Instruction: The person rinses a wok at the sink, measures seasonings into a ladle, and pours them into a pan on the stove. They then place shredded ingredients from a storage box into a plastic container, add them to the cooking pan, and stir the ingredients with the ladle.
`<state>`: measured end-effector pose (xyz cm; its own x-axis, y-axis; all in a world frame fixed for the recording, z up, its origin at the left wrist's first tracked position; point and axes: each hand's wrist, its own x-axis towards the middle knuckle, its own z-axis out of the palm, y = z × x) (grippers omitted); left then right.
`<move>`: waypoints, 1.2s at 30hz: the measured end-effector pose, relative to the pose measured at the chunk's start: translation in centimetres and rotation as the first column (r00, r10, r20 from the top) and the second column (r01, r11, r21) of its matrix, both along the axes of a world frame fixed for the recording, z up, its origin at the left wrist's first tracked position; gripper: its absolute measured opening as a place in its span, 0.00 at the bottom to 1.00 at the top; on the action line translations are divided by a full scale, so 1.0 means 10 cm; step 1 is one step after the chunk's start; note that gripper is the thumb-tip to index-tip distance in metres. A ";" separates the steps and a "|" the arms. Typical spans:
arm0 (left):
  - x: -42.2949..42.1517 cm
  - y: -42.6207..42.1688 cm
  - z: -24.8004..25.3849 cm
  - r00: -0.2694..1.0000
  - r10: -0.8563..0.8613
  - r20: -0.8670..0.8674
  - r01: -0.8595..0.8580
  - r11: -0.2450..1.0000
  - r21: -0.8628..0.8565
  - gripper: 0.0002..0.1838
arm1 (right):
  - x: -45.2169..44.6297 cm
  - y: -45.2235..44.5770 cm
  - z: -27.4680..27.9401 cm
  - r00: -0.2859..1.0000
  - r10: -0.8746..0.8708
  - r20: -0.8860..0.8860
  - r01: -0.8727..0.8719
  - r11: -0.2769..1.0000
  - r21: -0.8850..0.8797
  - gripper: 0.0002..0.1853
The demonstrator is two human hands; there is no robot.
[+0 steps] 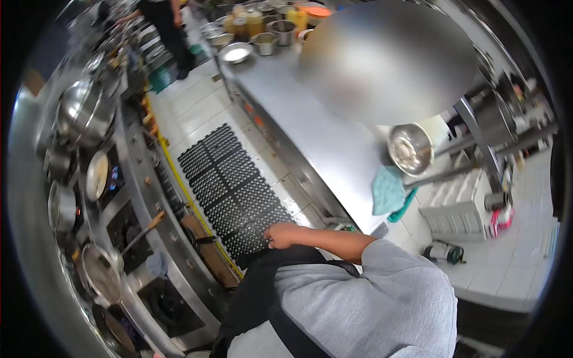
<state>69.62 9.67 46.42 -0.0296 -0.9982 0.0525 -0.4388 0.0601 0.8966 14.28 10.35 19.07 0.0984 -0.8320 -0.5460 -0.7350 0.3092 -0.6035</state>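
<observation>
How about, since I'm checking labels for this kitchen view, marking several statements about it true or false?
1. A wooden-handled utensil extends over the stove. True.
2. The right hand grips that utensil. False: the two are well apart.
3. A black mat with many holes lies on the tiled floor. True.
4. No flame is visible. False: a blue flame shows at one burner.
5. A teal cloth lies near a metal bowl. True.
6. That bowl is empty. False: it holds something whitish.
</observation>
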 end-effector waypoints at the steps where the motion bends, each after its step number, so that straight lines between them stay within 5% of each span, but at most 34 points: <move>1: -0.17 -0.13 -0.07 0.994 -0.085 0.066 0.083 0.996 0.037 0.16 | -0.08 0.15 -0.03 0.999 -0.035 0.025 0.035 0.999 -0.008 0.27; 3: -0.52 -0.55 -0.26 0.923 -0.346 0.169 0.322 0.935 0.150 0.17 | -0.22 0.48 -0.02 0.991 -0.122 0.053 0.122 0.992 -0.007 0.27; 5: -1.29 -0.94 -0.38 0.878 -0.412 -0.243 0.477 0.795 0.375 0.10 | -0.36 0.73 0.07 0.975 -0.215 0.056 0.216 0.976 -0.003 0.26; 6: -1.93 -0.99 -0.37 0.779 -0.171 -0.603 0.538 0.677 0.503 0.05 | -0.43 0.86 0.10 0.963 -0.265 0.051 0.267 0.963 -0.026 0.26; 8: -2.70 -1.01 -0.41 0.778 -0.262 -0.571 0.587 0.625 0.514 0.07 | -0.57 1.16 0.16 0.933 -0.357 0.039 0.359 0.930 -0.072 0.26; 14: -4.48 -1.15 -0.70 0.526 -0.453 -0.719 0.835 0.117 0.537 0.11 | -0.79 2.02 0.39 0.791 -0.611 0.031 0.608 0.780 -0.148 0.27; 18: -5.57 -0.79 -0.66 0.410 -0.603 -0.684 0.856 -0.004 0.516 0.08 | -0.69 2.55 0.43 0.617 -0.787 0.015 0.785 0.613 -0.088 0.27; 22: -6.38 -0.46 -0.85 0.228 -0.860 -0.456 0.887 -0.009 0.461 0.06 | -0.42 3.07 0.24 0.493 -0.870 -0.026 0.861 0.492 -0.127 0.27; 25: -6.76 -0.12 -1.14 0.059 -0.997 -0.045 0.988 0.052 0.143 0.04 | -0.22 3.31 0.19 0.446 -0.892 -0.069 0.893 0.449 -0.029 0.28; 28: -6.94 0.19 -1.31 0.169 -0.810 0.561 0.955 -0.007 -0.297 0.05 | -0.06 3.47 0.20 0.404 -0.912 -0.068 0.914 0.399 0.073 0.28; 32: -6.99 0.35 -1.62 0.201 -0.798 0.569 0.959 0.041 -0.282 0.06 | 0.03 3.53 0.26 0.363 -0.930 -0.065 0.929 0.355 0.102 0.28; 35: -6.92 0.34 -1.69 0.170 -0.950 0.262 0.981 0.138 -0.134 0.06 | -0.01 3.54 0.17 0.362 -0.930 -0.066 0.932 0.359 0.056 0.28; 36: -6.90 0.32 -1.80 0.165 -0.985 -0.048 0.986 0.163 0.045 0.06 | -0.04 3.51 0.16 0.367 -0.928 -0.057 0.930 0.364 0.062 0.28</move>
